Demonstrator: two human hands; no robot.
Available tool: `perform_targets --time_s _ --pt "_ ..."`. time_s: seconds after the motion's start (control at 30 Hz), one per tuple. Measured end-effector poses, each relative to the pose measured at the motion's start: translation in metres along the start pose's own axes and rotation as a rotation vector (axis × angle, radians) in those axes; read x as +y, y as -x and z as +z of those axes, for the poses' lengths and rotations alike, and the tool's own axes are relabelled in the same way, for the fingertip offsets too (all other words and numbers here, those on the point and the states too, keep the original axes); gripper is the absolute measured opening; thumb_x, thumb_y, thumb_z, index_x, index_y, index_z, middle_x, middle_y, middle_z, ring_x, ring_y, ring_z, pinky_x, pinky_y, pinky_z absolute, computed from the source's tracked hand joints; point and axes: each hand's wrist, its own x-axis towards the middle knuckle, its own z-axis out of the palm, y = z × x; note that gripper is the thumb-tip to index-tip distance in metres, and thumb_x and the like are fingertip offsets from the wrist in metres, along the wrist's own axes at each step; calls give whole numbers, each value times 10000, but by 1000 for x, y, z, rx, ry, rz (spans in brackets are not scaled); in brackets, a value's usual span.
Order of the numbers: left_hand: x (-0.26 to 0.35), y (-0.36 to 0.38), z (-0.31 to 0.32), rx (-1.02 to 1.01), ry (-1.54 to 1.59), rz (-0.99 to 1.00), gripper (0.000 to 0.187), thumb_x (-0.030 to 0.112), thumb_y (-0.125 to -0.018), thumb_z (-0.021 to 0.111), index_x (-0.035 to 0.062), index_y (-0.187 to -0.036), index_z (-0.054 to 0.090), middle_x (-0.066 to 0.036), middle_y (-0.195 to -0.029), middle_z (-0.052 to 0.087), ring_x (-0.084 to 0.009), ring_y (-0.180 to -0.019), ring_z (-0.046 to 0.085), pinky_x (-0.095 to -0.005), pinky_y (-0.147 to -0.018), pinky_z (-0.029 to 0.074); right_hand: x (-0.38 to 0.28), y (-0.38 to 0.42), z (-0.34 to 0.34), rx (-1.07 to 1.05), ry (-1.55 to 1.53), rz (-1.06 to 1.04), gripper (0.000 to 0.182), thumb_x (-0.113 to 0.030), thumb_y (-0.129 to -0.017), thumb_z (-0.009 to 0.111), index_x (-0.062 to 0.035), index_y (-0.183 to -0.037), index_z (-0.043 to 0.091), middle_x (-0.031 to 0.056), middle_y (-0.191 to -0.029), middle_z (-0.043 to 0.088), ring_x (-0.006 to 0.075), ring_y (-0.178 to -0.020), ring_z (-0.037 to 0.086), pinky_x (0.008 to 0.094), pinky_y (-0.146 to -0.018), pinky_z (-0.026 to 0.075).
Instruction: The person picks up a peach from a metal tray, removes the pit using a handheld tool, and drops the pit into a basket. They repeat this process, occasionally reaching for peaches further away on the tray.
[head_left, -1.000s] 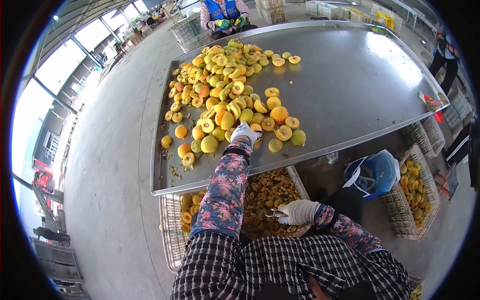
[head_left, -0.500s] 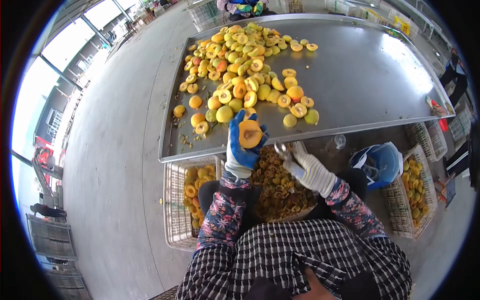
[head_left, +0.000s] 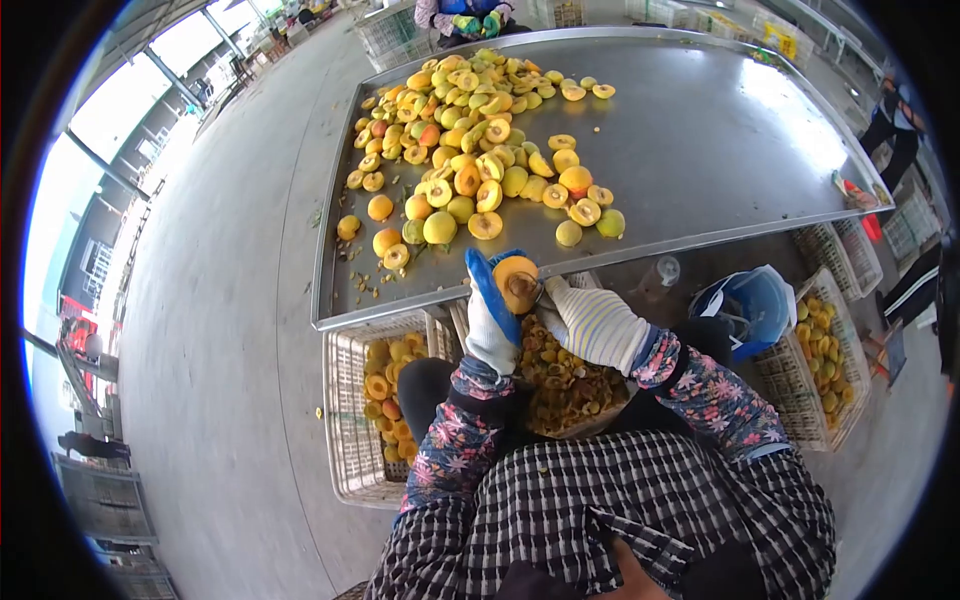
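Note:
My left hand (head_left: 490, 318), in a white glove with a blue coating, grips a yellow peach half (head_left: 516, 280) with its cut face and brown centre towards me. Beside it, my right hand (head_left: 600, 326), in a striped white glove, is closed on a small metal tool whose end meets the right side of the peach half. Most of that tool is hidden by the fingers. Just beyond my hands, whole and halved peaches (head_left: 470, 130) lie heaped on the metal table (head_left: 690, 130). Below my hands stands a container of brownish peach scraps (head_left: 570, 385).
A white crate (head_left: 345, 440) of peach halves stands at my left. To the right are a blue bucket (head_left: 765, 315), a clear plastic cup (head_left: 667, 268) and another crate of peaches (head_left: 828, 365). A gloved person (head_left: 470, 22) sits across the table.
My left hand has drawn the peach half back and slightly right, off the table edge. My right hand has moved left, bringing the metal tool from apart to against the peach half.

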Motion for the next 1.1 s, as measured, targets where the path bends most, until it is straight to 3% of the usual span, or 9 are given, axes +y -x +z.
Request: perform_targets --time_s 0.13,0.27,0.4,0.53,0.63,0.73,0.87,0.97,1.1 --pt "-4 -4 -3 9 58 -125 659 599 -1006 374 -2 -1136 611 -100 -994 674 -182 -895 653 -299 -828 550 8 0 -7 -61 122 -89 303 -218 -889 635 -12 -1075 515 209 -984 636 406 -908 628 463 -719 537" --pt "-6 -6 -9 -123 -176 -32 652 597 -1008 372 5 -1129 618 -92 -955 675 -175 -879 656 -296 -816 552 29 7 7 -33 76 -167 299 -235 -924 600 -11 -1086 486 209 -831 649 420 -768 639 471 -682 527" --pt "-12 -21 -23 -175 -39 -274 614 544 -1029 384 -15 -1182 590 -97 -1003 661 -185 -929 641 -301 -871 519 8 11 -9 -219 -166 102 290 -251 -957 563 6 -1085 521 223 -823 673 413 -781 664 486 -731 513" --pt "25 6 36 56 -283 193 633 544 -1028 376 -14 -1315 464 -116 -1128 614 -209 -1016 605 -359 -951 478 14 8 11 -110 -436 110 315 -245 -959 568 9 -1137 510 246 -832 657 426 -806 653 481 -724 507" --pt "-8 -4 -2 -71 -618 388 503 424 -1063 357 -6 -1229 559 -138 -1091 639 -214 -979 609 -332 -927 465 25 11 17 -173 -366 40 320 -244 -957 575 3 -1150 510 238 -844 655 421 -822 652 470 -725 505" --pt "7 -10 -9 -320 -762 229 576 478 -1058 323 -11 -1115 623 -135 -981 668 -203 -894 630 -317 -877 481 14 16 -13 -346 -247 119 315 -255 -961 578 -9 -1148 515 230 -863 655 419 -829 650 463 -740 500" --pt "-13 -34 -31 -391 -125 -312 679 555 -1042 300 -31 -1095 638 -110 -962 681 -205 -881 646 -321 -875 504 19 19 -4 -356 -549 164 332 -328 -982 562 -40 -1139 512 151 -751 630 327 -639 637 414 -596 507" --pt "-29 -17 -2 -97 -111 150 675 547 -1044 282 -40 -1206 574 -118 -1071 667 -220 -956 640 -339 -903 504 14 18 -2 -365 -1006 457 329 -398 -1005 532 -89 -1115 516 18 -694 549 111 -456 514 245 -386 427" --pt "-26 7 12 -64 -387 431 580 484 -1056 310 -21 -1276 494 -164 -1205 567 -271 -1040 644 -385 -916 536 2 20 3 -355 -1222 511 391 -458 -1004 517 -93 -1143 529 -1 -689 529 85 -440 489 220 -387 388"
